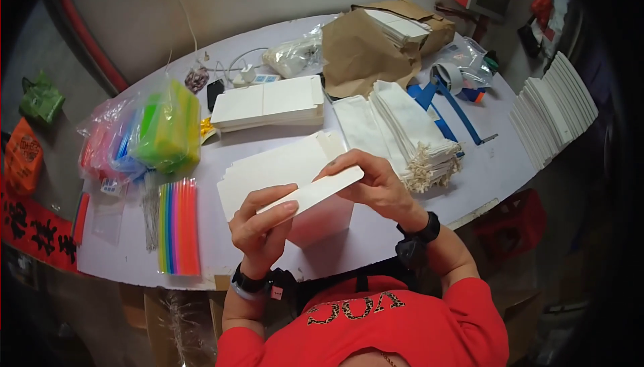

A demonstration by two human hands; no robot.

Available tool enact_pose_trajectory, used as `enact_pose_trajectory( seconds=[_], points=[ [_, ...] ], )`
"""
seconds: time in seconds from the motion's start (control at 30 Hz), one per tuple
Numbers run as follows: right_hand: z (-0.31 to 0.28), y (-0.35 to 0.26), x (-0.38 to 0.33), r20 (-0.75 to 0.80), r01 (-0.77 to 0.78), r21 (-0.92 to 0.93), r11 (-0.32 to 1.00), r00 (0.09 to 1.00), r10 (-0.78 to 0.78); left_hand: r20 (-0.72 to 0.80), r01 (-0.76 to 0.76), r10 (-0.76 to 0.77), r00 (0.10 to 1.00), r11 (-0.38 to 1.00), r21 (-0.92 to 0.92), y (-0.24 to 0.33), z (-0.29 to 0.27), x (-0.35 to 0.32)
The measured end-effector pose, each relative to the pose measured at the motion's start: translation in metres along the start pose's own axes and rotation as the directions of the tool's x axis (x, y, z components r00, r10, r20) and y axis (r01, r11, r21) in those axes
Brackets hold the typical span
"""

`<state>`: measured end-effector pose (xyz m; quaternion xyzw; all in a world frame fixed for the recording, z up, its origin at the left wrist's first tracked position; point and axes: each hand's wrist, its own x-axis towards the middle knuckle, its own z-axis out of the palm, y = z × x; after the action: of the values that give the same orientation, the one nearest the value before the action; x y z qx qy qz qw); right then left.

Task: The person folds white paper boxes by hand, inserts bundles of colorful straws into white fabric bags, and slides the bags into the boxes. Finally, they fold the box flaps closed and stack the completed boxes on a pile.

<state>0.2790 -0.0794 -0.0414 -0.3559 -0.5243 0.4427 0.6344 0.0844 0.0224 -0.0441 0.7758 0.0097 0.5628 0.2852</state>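
Note:
A white cardboard box is between my hands at the near side of the table, its narrow top flap facing up. My left hand grips the flap's left end, thumb on the near face and fingers on the far side. My right hand holds the right end, fingers curled over the top edge; its thumb is partly hidden. Just beyond my hands lies flat white cardboard. Farther back is a stack of flat white box blanks.
At left are a plastic bag of coloured packs and a row of rainbow-coloured strips. White cloth drawstring bags, a blue tape dispenser and an opened brown paper package lie at right. White folded pieces line the right edge.

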Motion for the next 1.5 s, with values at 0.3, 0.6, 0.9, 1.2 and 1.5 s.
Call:
enact_pose_trajectory(
  seconds=[0.3,0.6,0.9,1.2,1.5],
  points=[
    [-0.01,0.007,0.005,0.187,0.426,-0.266,0.865,0.903,-0.387,0.293,0.186,-0.105,0.95,0.946,-0.265,-0.006,-0.021,0.018],
    [-0.009,0.009,0.008,0.201,0.528,-0.414,0.741,0.847,-0.492,0.358,0.272,-0.2,0.912,0.949,-0.162,0.012,-0.029,0.035],
    [0.002,-0.029,0.0,0.184,0.387,-0.57,0.724,0.92,-0.347,0.213,0.434,-0.408,0.888,0.896,-0.093,0.031,-0.018,0.024],
    [0.014,-0.062,0.008,0.105,0.131,-0.73,0.671,0.991,-0.079,0.302,0.612,-0.55,0.779,0.771,-0.175,0.032,-0.027,0.033],
    [0.004,-0.051,0.019,0.123,0.149,-0.647,0.748,0.988,-0.091,0.46,0.73,-0.598,0.657,0.658,-0.187,0.02,-0.036,0.051]
  ],
)
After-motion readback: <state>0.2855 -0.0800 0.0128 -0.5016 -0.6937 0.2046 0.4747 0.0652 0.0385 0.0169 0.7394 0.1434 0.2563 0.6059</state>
